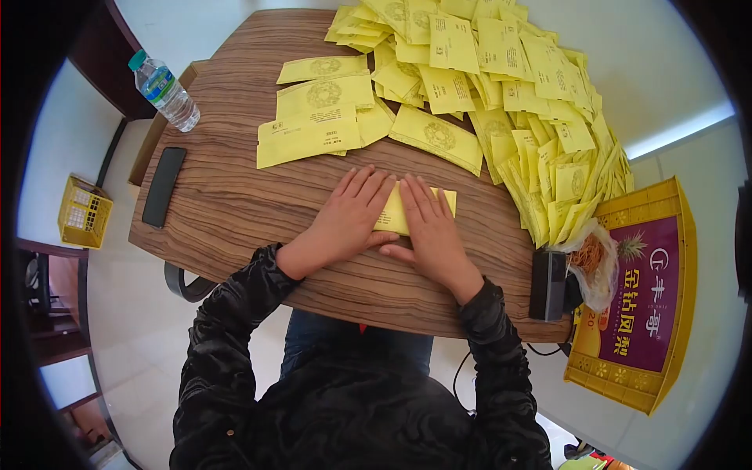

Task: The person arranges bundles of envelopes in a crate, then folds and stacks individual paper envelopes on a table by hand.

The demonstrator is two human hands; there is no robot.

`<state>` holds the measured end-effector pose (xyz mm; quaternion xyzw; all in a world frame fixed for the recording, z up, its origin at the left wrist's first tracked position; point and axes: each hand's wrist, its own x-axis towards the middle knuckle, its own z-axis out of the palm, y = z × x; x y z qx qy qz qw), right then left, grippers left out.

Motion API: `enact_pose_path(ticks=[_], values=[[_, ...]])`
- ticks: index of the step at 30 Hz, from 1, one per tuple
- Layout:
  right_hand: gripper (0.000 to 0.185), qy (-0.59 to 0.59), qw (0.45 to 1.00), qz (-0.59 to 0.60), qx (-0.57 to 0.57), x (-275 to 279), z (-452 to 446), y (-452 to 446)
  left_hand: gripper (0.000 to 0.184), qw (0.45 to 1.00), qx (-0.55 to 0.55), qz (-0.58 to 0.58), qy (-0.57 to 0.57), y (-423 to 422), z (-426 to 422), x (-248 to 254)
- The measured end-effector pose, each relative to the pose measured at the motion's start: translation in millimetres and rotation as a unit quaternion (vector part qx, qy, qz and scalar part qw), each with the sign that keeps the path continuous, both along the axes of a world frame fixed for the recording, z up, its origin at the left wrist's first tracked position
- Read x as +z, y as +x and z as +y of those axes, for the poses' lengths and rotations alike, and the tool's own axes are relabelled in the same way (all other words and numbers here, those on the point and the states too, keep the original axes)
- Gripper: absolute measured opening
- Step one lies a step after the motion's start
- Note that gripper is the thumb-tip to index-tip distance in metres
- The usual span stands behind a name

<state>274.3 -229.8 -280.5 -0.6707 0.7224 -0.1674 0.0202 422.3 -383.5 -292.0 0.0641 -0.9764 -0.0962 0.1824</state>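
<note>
My left hand (345, 223) and my right hand (429, 231) lie flat, side by side, on a yellow printed paper packet (393, 213) near the front of the wooden table (243, 204). The fingers of both hands are stretched out and point away from me. Most of the packet is covered; its middle and a right corner show. Just beyond my fingertips are a few flat packets, one (309, 139) at the left and another (437, 139) at the right.
A large heap of yellow packets (478, 55) spreads over the back and right. At the left are a water bottle (164, 90) and a black phone (164, 188). A black box (547, 286), a plastic bag of rubber bands (593, 266) and a yellow crate (677, 290) sit right.
</note>
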Motion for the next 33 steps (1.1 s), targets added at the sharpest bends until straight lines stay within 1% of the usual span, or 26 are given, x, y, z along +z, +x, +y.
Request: enact_pose_path(ticks=[1, 5, 6, 10, 11, 15, 16, 20, 21, 25, 26, 30, 33], values=[[0.112, 0.0, 1.0, -0.001, 0.0, 0, 2, -2, 0.09, 1.0, 0.0, -0.001, 0.0, 1, -1, 0], [0.116, 0.061, 0.995, 0.026, -0.078, 5, 20, -17, 0.089, 1.0, 0.004, 0.002, -0.022, 0, 1, -1], [0.116, 0.063, 0.995, 0.029, -0.077, 7, 23, -19, 0.089, 1.0, 0.006, 0.005, -0.02, -1, 3, -2], [0.123, 0.103, 0.981, 0.08, -0.146, 14, 26, -18, 0.091, 0.998, 0.025, 0.015, -0.06, 2, 3, -3], [0.123, 0.102, 0.981, 0.08, -0.147, 15, 25, -17, 0.091, 0.998, 0.025, 0.016, -0.061, 3, 3, 1], [0.118, -0.021, 0.994, 0.025, -0.103, 25, 21, -22, 0.089, 0.999, 0.013, 0.024, -0.037, 6, 3, 24], [0.118, -0.021, 0.994, 0.024, -0.102, 27, 20, -21, 0.089, 0.999, 0.014, 0.022, -0.037, 8, 1, 28], [0.102, 0.009, 0.998, -0.05, -0.034, 36, 20, -18, 0.08, 0.999, 0.002, 0.018, 0.037, 14, -5, 38], [0.102, 0.008, 0.998, -0.051, -0.033, 37, 20, -19, 0.08, 0.999, 0.003, 0.017, 0.036, 16, -7, 40], [0.079, 0.039, 0.993, -0.088, -0.063, 39, 24, -24, 0.063, 0.993, -0.014, -0.028, 0.111, 17, -12, 42], [0.079, 0.041, 0.993, -0.089, -0.062, 38, 25, -24, 0.063, 0.993, -0.013, -0.03, 0.113, 17, -12, 41], [0.068, -0.003, 0.995, -0.078, -0.057, 36, 23, -21, 0.052, 0.996, -0.038, -0.007, 0.081, 17, -14, 38], [0.065, -0.009, 0.997, -0.055, -0.049, 34, 25, -20, 0.051, 0.998, -0.035, 0.001, 0.059, 16, -11, 38]])
